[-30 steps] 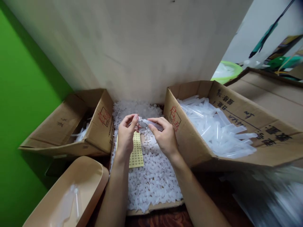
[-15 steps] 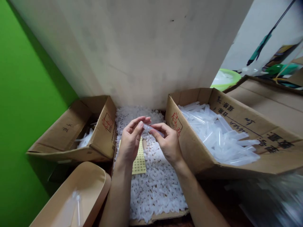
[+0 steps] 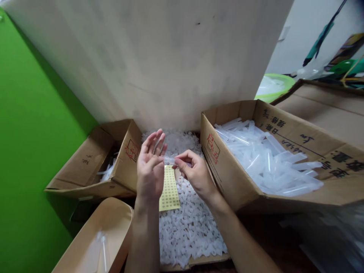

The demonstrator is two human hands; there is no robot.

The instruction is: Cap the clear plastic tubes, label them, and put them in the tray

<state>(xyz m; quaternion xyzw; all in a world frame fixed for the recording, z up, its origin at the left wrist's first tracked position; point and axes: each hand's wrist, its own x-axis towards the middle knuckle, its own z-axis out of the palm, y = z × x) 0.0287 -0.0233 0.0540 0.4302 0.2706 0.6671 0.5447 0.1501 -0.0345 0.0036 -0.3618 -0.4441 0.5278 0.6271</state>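
Your left hand (image 3: 150, 170) has uncurled and stands spread; your right hand (image 3: 196, 174) still pinches the translucent tube (image 3: 170, 160) near the yellow dotted sheet (image 3: 170, 191).

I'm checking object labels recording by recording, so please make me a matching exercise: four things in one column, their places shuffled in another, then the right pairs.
Things
1. Yellow rectangular dotted sheet
2. Translucent slender plastic tube
3. Beige rounded plastic bin
4. Lime-green round basin

Places
A. Lower left of the picture
B. Pinched by the right hand
C. Upper right of the picture
D. On the small white plastic pieces

Pairs: 1-D, 2-B, 3-A, 4-C
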